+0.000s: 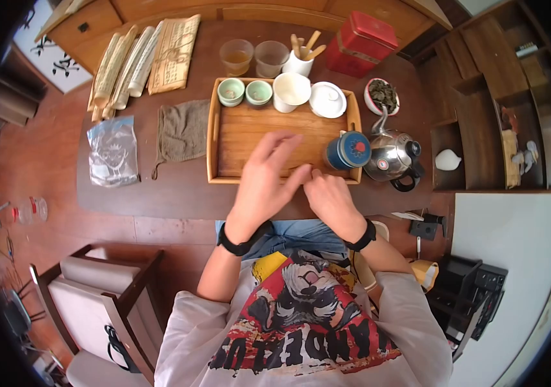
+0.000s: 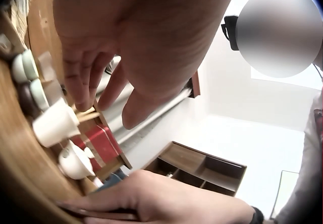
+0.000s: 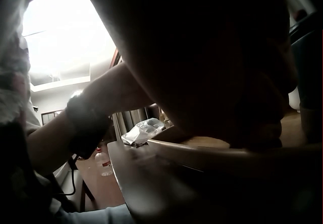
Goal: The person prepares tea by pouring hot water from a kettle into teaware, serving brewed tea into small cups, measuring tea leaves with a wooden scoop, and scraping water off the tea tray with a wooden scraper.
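My left hand (image 1: pixel 264 177) hovers over the front of the wooden tray (image 1: pixel 250 155), fingers spread and holding nothing. At the tray's front edge is my right hand (image 1: pixel 332 197), fingers bent down. In the left wrist view a thin brown strip (image 2: pixel 108 214) shows along the right hand's fingers; I cannot tell whether they grip it. Just beyond that hand, a blue canister (image 1: pixel 340 153) with a patterned lid stands at the tray's right front corner. Along the back sit two pale green cups (image 1: pixel 231 95), a white pitcher (image 1: pixel 291 93) and a white lidded gaiwan (image 1: pixel 328 100).
A steel kettle (image 1: pixel 388 158) stands right of the tray, near a bowl of tea leaves (image 1: pixel 380 97). Behind are a red tin (image 1: pixel 360 42), a white tool holder (image 1: pixel 298 64) and clear cups (image 1: pixel 237 59). Leftward lie a brown cloth (image 1: pixel 184 132) and a plastic bag (image 1: pixel 113 151).
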Tool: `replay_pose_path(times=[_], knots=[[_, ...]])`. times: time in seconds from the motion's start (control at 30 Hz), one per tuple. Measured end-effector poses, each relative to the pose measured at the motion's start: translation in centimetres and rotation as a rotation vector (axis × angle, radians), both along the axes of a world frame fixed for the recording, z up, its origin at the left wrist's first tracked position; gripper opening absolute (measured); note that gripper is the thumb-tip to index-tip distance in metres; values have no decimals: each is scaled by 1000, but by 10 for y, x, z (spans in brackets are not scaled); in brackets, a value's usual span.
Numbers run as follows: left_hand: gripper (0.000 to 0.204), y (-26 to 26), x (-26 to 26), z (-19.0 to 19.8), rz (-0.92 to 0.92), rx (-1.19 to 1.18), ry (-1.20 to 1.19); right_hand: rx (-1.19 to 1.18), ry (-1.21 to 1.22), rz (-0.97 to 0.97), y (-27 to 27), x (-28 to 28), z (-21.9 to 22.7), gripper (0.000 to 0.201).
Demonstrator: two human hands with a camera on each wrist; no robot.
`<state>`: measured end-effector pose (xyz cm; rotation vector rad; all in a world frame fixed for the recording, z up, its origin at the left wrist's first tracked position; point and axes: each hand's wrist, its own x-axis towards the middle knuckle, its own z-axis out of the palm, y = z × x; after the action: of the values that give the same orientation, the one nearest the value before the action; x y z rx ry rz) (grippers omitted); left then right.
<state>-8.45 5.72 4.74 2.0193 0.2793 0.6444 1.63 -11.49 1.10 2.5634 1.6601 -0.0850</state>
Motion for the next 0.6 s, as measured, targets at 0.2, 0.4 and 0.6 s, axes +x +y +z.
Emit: replay_pose_path(times=[0.2, 0.4, 0.6], knots=[[77, -23, 87, 15, -365, 258, -68, 145, -10, 16, 1, 1, -31, 30], [87, -21, 140, 32, -786, 506, 147, 57, -33, 2, 3, -9, -1, 19], [79, -23, 144, 44, -839, 730, 291, 144, 2, -18, 0, -10, 0, 22]])
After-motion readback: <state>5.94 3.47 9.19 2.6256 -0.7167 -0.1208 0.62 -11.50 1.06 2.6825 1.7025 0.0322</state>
